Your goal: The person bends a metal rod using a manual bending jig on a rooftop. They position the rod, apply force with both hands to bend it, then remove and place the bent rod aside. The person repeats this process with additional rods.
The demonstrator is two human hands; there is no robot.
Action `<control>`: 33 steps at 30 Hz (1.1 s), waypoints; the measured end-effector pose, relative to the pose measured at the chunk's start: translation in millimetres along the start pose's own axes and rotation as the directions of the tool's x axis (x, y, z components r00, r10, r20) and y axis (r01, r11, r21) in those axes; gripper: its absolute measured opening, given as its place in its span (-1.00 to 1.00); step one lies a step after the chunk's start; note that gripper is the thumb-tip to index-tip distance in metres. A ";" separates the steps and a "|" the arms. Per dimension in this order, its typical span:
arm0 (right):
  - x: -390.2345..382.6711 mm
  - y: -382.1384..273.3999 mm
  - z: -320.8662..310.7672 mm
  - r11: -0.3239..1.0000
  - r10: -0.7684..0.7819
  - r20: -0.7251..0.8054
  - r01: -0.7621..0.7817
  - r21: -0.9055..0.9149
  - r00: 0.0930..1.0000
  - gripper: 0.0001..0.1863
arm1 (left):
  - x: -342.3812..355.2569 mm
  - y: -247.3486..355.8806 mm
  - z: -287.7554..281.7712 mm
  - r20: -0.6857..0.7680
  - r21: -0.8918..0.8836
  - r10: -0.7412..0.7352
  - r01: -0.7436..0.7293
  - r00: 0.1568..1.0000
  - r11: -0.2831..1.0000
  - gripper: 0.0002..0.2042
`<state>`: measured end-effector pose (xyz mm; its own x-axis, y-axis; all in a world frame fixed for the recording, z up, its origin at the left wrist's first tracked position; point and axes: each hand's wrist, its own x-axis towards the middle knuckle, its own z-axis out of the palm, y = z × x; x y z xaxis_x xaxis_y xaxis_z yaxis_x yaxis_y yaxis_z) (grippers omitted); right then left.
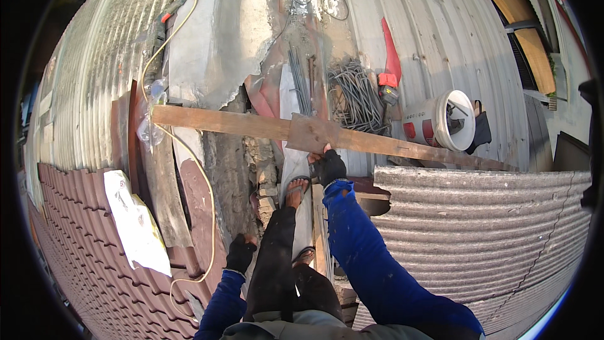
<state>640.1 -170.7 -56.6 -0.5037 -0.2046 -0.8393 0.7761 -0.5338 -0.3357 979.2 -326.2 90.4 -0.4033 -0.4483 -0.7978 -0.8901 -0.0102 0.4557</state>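
Note:
A long wooden plank (233, 122) lies crosswise ahead of me, with a short square wooden piece (313, 133) across its middle. Gripping the plank's near edge beside that piece is my right hand (329, 167), in a black fingerless glove. My left hand (241, 254), gloved the same way, is low beside my left leg, over a rough concrete ledge (229, 214). Its fingers look curled; whatever may be inside them is hidden. My sandalled feet (296, 192) stand on a narrow pale strip between the roofs.
Beyond the plank lie a coil of metal rods (355, 94), a red-and-black battery tool (388, 88) and a tipped white bucket (440, 119) with things inside. A yellowish cable (211, 214) runs down the left. Broken masonry (261, 170) and corrugated sheets (478, 220) flank my footing.

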 end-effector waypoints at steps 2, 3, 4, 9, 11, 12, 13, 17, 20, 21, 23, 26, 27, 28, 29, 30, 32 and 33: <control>4.6 -1.2 -1.2 1.000 0.000 0.013 0.000 0.015 1.000 -0.62 | -0.7 2.2 0.7 0.005 -0.005 0.000 0.000 1.000 1.000 -0.72; 6.1 -1.5 -1.7 1.000 -0.002 -0.019 0.002 0.012 1.000 -0.62 | -0.9 3.3 0.7 0.010 -0.012 -0.003 0.003 1.000 1.000 -0.72; 7.2 -1.7 -1.7 1.000 -0.007 0.030 0.007 0.026 1.000 -0.61 | -0.7 4.5 0.8 0.017 -0.029 -0.002 0.002 1.000 1.000 -0.72; 5.4 -5.9 0.6 1.000 0.022 0.007 -0.022 0.014 1.000 -0.63 | 4.4 10.4 -4.4 0.011 0.111 0.045 -0.046 0.999 0.993 -0.75; 1.2 -10.5 -2.8 0.992 0.112 0.077 -0.117 0.055 0.991 -0.65 | 7.0 12.9 -7.0 0.012 0.115 0.055 -0.056 0.998 0.992 -0.76; -1.2 -14.3 -6.8 0.982 0.158 0.112 -0.168 0.084 0.981 -0.66 | 8.8 14.4 -8.7 0.023 0.074 0.051 -0.053 0.998 0.996 -0.76; -6.8 -18.0 -14.1 0.985 0.171 0.084 -0.173 0.025 0.982 -0.67 | 8.9 15.7 -9.6 0.036 0.035 0.048 -0.049 0.998 0.998 -0.76; -51.8 -30.2 -70.9 0.964 0.215 0.006 -0.211 -0.164 0.977 -0.68 | 2.1 16.5 -10.4 0.041 0.111 0.065 -0.069 0.997 0.991 -0.76; -108.5 -49.0 -133.6 0.813 0.165 -0.189 -0.242 -0.529 0.968 -0.63 | -3.0 9.1 -10.1 0.077 0.085 0.052 -0.059 0.996 0.995 -0.74; -131.5 -53.9 -155.6 0.665 0.091 -0.194 -0.205 -0.718 0.977 -0.61 | -5.5 4.2 -10.8 0.087 0.099 0.054 -0.063 0.995 0.993 -0.72; -180.0 -61.2 -198.6 0.455 0.025 -0.266 -0.248 -0.855 0.964 -0.57 | -10.5 -7.7 -13.2 0.132 0.191 0.048 -0.073 0.990 0.979 -0.66; -255.0 -57.6 -259.8 0.300 -0.021 -0.430 -0.405 -0.864 0.902 -0.66 | -25.8 -29.6 -11.5 0.190 0.400 -0.008 -0.070 0.982 0.914 -0.52; -282.1 -53.0 -279.7 0.292 0.011 -0.370 -0.357 -0.887 0.929 -0.66 | -33.7 -37.2 -7.8 0.181 0.456 -0.037 -0.051 0.983 0.889 -0.46; -310.1 -47.4 -299.2 0.292 0.060 -0.439 -0.436 -0.851 0.896 -0.65 | -41.8 -44.5 -4.7 0.168 0.520 -0.088 -0.013 0.982 0.854 -0.41; -338.0 -39.7 -318.4 0.331 0.097 -0.416 -0.424 -0.843 0.904 -0.66 | -52.7 -52.3 1.0 0.182 0.653 -0.110 -0.036 0.977 0.756 -0.31; -365.6 -27.8 -337.5 0.396 0.167 -0.493 -0.516 -0.759 0.854 -0.67 | -59.3 -58.8 6.3 0.297 0.631 -0.103 -0.114 0.949 0.768 -0.30; -413.1 6.6 -375.9 0.364 0.279 -0.545 -0.612 -0.702 0.791 -0.62 | -69.3 -70.4 17.9 0.512 0.607 -0.161 -0.223 0.843 0.762 -0.27; -436.4 27.2 -396.4 0.331 0.306 -0.503 -0.586 -0.740 0.808 -0.72 | -76.5 -77.4 22.0 0.555 0.514 -0.113 -0.233 0.824 0.826 -0.29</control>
<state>1031.4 229.2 131.0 0.0210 0.0841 -0.9962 0.8326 0.5501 0.0640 1074.3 -271.5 107.4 -0.3497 0.1282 -0.9280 -0.7500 0.5553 0.3594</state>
